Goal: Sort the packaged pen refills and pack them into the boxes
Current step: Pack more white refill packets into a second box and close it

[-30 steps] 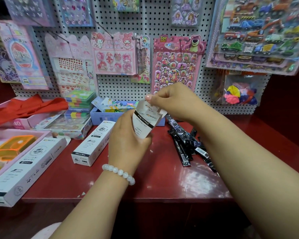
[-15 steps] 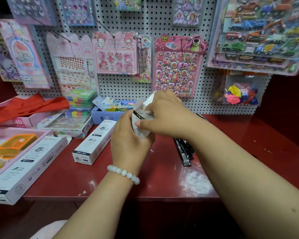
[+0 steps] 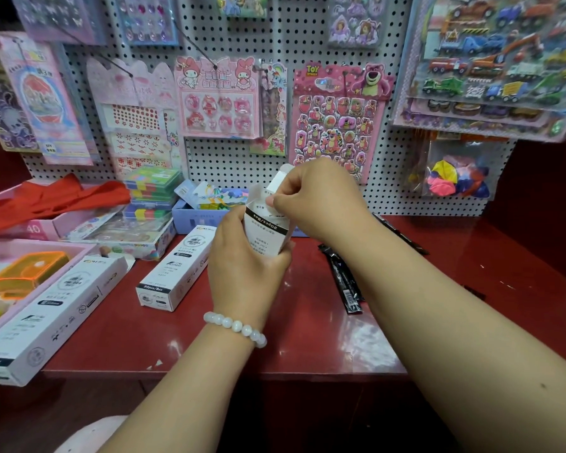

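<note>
My left hand [image 3: 246,266] grips a white refill box [image 3: 266,232] upright above the red table, printed side toward me. My right hand [image 3: 321,197] pinches the open flap at the box's top end. Black packaged pen refills [image 3: 343,282] lie on the table to the right, partly hidden under my right forearm. A second white refill box [image 3: 174,268] lies flat left of my left hand. A larger white box [image 3: 51,317] lies at the table's left front corner.
A pegboard wall hung with sticker sheets [image 3: 339,122] stands behind the red table [image 3: 307,341]. A blue tray [image 3: 196,217] of small items, stacked coloured cases [image 3: 152,191], a pink tray [image 3: 79,248] holding an orange case, and red cloth [image 3: 49,199] crowd the left and back.
My right hand came down from lifting the flap and now pinches it at the box mouth. The left hand holds the box in almost the same place.
</note>
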